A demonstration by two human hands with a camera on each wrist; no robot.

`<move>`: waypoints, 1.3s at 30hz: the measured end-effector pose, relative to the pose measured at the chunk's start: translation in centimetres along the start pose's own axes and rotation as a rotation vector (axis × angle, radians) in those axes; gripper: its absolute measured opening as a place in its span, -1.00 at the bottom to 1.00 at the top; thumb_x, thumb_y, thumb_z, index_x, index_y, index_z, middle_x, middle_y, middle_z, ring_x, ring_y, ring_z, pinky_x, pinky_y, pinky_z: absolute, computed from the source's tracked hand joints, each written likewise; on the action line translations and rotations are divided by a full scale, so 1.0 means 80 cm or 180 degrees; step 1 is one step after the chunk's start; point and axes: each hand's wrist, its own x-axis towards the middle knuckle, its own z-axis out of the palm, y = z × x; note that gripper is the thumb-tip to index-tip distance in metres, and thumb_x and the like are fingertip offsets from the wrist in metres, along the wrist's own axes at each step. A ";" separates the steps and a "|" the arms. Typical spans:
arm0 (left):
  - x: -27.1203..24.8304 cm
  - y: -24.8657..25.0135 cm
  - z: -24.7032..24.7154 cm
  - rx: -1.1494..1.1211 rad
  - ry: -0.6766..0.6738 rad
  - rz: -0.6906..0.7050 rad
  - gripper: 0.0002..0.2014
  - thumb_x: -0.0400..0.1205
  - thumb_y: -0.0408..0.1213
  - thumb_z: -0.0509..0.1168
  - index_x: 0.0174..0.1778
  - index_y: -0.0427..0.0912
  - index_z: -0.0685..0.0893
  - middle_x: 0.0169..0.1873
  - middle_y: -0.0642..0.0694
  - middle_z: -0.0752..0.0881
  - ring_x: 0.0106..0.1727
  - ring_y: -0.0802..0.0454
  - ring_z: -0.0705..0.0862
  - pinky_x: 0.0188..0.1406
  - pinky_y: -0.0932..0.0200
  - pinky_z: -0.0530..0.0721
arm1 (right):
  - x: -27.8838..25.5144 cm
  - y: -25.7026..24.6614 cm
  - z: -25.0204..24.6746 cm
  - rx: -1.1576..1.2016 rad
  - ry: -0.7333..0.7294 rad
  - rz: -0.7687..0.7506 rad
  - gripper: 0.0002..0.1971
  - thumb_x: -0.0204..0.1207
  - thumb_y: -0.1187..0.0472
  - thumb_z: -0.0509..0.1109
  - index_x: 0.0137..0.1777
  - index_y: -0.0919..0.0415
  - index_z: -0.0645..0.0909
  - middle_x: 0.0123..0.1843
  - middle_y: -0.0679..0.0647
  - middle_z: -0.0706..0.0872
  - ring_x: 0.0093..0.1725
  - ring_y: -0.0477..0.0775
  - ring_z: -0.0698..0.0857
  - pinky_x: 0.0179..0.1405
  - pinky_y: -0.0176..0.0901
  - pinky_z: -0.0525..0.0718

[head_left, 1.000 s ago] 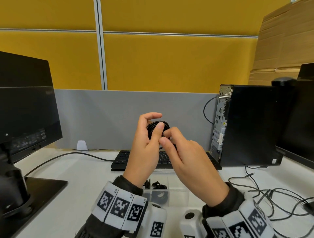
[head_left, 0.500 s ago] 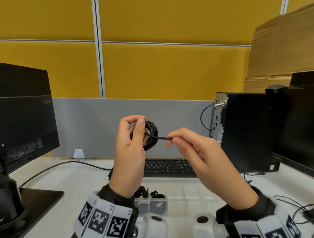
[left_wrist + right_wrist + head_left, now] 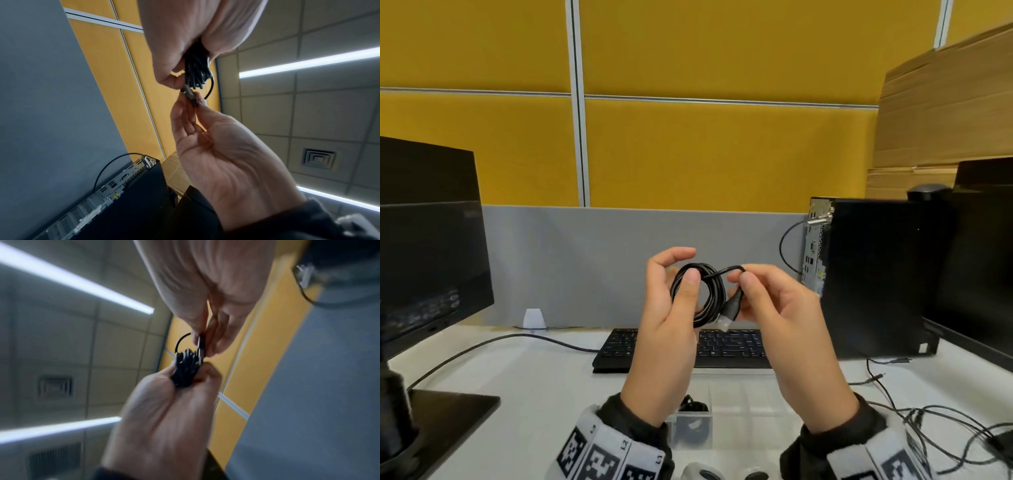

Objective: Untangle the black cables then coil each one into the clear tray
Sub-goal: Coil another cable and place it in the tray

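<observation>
I hold a small coil of black cable [image 3: 705, 298] up in front of me, above the keyboard. My left hand [image 3: 685, 274] grips the coil, thumb across its front and fingers curled behind. My right hand [image 3: 739, 284] pinches the cable's free end just above its USB plug [image 3: 729, 310], which points down against the coil's right side. The left wrist view shows the coil [image 3: 195, 71] and the pinched plug [image 3: 190, 95]. The right wrist view is blurred but shows the coil [image 3: 185, 369]. The clear tray [image 3: 743, 401] lies on the desk below my hands, with coiled black cables [image 3: 693, 428] in its left compartments.
A tangle of loose black cables [image 3: 945, 428] lies on the desk at the right. A black keyboard [image 3: 732, 346] sits behind the tray. A PC tower [image 3: 876, 274] stands at the right, and a monitor [image 3: 428, 240] on its stand base [image 3: 448, 421] at the left.
My right hand, which had drawn the free end out taut to the right, has brought it back against the coil, plug now hanging down. My left hand keeps its hold on the coil.
</observation>
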 end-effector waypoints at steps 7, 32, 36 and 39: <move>0.003 -0.002 -0.006 -0.0417 0.0003 -0.0091 -0.79 0.55 -0.14 0.15 0.07 -0.04 0.53 -0.16 -0.10 0.69 -0.16 0.10 0.73 -0.23 0.26 0.70 | 0.001 0.005 0.004 -0.0393 0.0190 -0.0418 -0.82 0.55 0.29 0.36 -0.09 -0.05 0.68 -0.29 -0.07 0.77 -0.27 -0.12 0.71 -0.26 -0.27 0.69; 0.010 -0.002 -0.019 -0.0829 -0.0238 -0.0512 -0.76 0.59 -0.18 0.14 0.15 -0.09 0.54 -0.17 -0.11 0.67 -0.15 0.10 0.72 -0.14 0.26 0.71 | 0.009 -0.002 -0.007 0.2320 -0.0493 0.1543 -0.83 0.30 0.42 0.39 -0.10 0.38 0.56 -0.14 0.28 0.75 -0.21 0.10 0.79 -0.23 -0.17 0.77; 0.010 -0.002 -0.019 -0.0963 -0.0282 -0.0628 -0.68 0.52 -0.15 0.17 0.17 -0.11 0.56 -0.13 -0.16 0.66 -0.12 0.04 0.69 -0.11 0.19 0.68 | 0.008 -0.002 -0.005 0.2460 -0.0513 0.1648 -0.88 0.29 0.42 0.37 -0.17 0.34 0.57 -0.18 0.26 0.75 -0.23 0.10 0.79 -0.25 -0.16 0.77; 0.008 -0.004 -0.016 -0.0966 -0.0304 -0.0621 -0.67 0.53 -0.11 0.14 0.17 -0.09 0.57 -0.14 -0.14 0.67 -0.14 0.08 0.71 -0.17 0.23 0.71 | 0.007 -0.002 -0.003 0.2649 -0.0533 0.1738 -0.88 0.30 0.42 0.37 -0.14 0.34 0.61 -0.16 0.24 0.78 -0.19 0.08 0.79 -0.22 -0.16 0.78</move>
